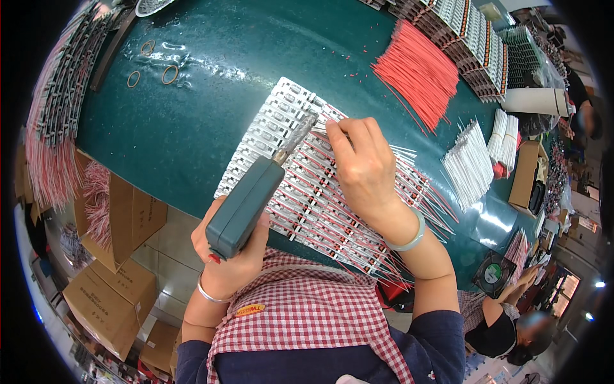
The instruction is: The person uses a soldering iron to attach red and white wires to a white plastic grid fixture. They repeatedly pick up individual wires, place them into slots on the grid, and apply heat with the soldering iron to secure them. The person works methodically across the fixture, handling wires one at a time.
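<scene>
Two brown cardboard boxes (109, 301) floor-left, below left hand's (233, 256) green tool (246, 205).

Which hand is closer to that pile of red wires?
Right. The right hand rests on the white parts just below-left of the red wires; the left hand, holding the green tool, sits farther back.

The surface (192, 128) is glossy dark green, mirroring the lamps. On it, the component strips (281, 121) look like pale shiny metal or plastic with thin red and white plastic-coated wires. Just beside them the soldering tool (246, 205) has a matt grey-green plastic body and a dull metal tip.
</scene>
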Demonstrator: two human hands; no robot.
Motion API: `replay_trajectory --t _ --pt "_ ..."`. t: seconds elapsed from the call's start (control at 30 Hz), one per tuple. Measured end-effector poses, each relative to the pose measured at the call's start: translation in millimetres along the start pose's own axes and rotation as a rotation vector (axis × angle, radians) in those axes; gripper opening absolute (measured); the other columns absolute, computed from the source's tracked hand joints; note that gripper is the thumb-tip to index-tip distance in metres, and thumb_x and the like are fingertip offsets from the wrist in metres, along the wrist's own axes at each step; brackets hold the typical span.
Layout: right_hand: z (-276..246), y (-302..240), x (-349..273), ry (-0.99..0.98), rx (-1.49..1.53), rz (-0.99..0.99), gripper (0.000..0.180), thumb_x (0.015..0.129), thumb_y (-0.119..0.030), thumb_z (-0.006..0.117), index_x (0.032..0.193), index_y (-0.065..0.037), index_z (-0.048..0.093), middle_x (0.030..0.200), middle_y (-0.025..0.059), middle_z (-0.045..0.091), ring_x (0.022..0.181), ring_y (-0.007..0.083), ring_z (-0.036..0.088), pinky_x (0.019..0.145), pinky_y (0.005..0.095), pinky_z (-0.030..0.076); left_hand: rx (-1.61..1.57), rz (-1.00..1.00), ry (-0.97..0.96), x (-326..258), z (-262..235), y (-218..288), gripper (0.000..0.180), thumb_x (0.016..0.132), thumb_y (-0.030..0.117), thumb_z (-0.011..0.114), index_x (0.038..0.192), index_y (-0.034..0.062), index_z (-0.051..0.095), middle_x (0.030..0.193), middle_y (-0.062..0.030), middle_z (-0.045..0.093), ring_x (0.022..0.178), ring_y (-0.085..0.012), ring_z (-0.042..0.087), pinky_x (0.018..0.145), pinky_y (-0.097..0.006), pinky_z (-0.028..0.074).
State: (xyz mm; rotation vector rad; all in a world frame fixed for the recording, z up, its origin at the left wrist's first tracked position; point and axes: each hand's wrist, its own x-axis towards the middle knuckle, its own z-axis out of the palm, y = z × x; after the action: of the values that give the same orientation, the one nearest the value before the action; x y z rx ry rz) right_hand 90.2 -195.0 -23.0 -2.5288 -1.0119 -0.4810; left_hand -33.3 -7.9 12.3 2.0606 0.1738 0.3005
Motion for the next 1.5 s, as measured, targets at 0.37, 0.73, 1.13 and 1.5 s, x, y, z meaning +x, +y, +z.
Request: replay_trajectory --t 0.37,0.73,1.13,1.5 --pt "1 2 -2 0.005 0.007 -0.01 0.028 0.069 -0.001 0.064 0.096 0.006 0.064 0.088 0.0124 0.058 0.079 0.0255 0.056 0.063 0.0339 0.05 -0.021 -0.032 0.035 -11 -6 -6 0.022 0.073 -0.004 0.074 0.093 -0.0065 0.068 0.087 -0.0147 0.068 0.069 -0.0202 0.066 0.062 -0.027 0.051" --pt "-1 -8 -8 0.016 0.063 0.004 0.031 0.068 0.003 0.065 0.1 0.005 0.066 0.088 0.0112 0.059 0.076 0.0251 0.057 0.062 0.0347 0.049 0.015 -0.044 0.009 -14 -10 -6 0.019 0.073 -0.005 0.073 0.091 -0.007 0.068 0.087 -0.0146 0.068 0.07 -0.0202 0.066 0.062 -0.028 0.052" --pt "0 -8 -8 -0.022 0.049 -0.02 0.029 0.07 -0.001 0.063 0.097 0.008 0.065 0.088 0.0129 0.057 0.08 0.0263 0.055 0.066 0.0345 0.049 0.004 -0.042 -0.03 -14 -5 -8 0.018 0.072 -0.009 0.072 0.088 -0.0052 0.065 0.084 -0.0107 0.066 0.068 -0.0171 0.063 0.061 -0.026 0.05" --pt "1 -10 -7 -0.012 0.008 -0.028 0.021 0.074 0.0 0.065 0.093 0.008 0.066 0.086 0.0121 0.057 0.078 0.0253 0.056 0.064 0.0337 0.049 0.055 -0.004 0.001 -18 -11 -6 0.02 0.072 -0.006 0.073 0.091 -0.0071 0.067 0.084 -0.0146 0.067 0.067 -0.0219 0.065 0.061 -0.029 0.051"
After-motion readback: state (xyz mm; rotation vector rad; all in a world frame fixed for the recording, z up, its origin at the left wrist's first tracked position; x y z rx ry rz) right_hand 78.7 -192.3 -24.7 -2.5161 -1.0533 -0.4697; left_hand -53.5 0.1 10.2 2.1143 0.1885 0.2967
